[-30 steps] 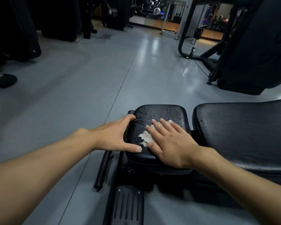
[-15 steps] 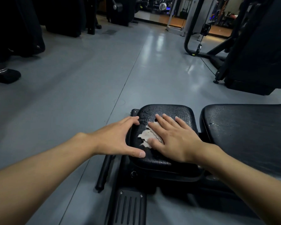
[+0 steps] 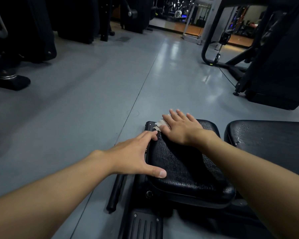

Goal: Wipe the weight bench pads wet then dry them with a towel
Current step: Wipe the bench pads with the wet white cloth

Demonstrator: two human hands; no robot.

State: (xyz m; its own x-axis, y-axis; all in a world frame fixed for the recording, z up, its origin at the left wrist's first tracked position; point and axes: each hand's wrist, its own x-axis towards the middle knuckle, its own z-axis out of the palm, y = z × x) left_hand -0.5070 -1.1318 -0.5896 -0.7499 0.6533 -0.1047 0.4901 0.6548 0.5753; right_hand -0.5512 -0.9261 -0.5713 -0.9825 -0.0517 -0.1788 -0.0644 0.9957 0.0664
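The small black seat pad (image 3: 185, 166) of the weight bench lies low in the middle, its cracked surface shiny. My right hand (image 3: 179, 128) presses flat on a small pale wipe (image 3: 160, 125) at the pad's far left corner; most of the wipe is hidden under the fingers. My left hand (image 3: 136, 154) grips the pad's left edge, thumb on top near the front, fingers down the side. The larger black pad (image 3: 269, 140) sits to the right, with a tear near its left edge.
Grey gym floor (image 3: 93, 100) stretches ahead. A black bar (image 3: 116, 192) and a ribbed foot plate (image 3: 143, 225) lie below the pad. Dark machines stand at far left (image 3: 24, 31) and right (image 3: 274, 57). A dark shoe (image 3: 10, 81) rests at the left.
My right hand has slid the wipe from the pad's middle to its far left corner. The camera has moved closer and the left hand has stayed on the pad's edge.
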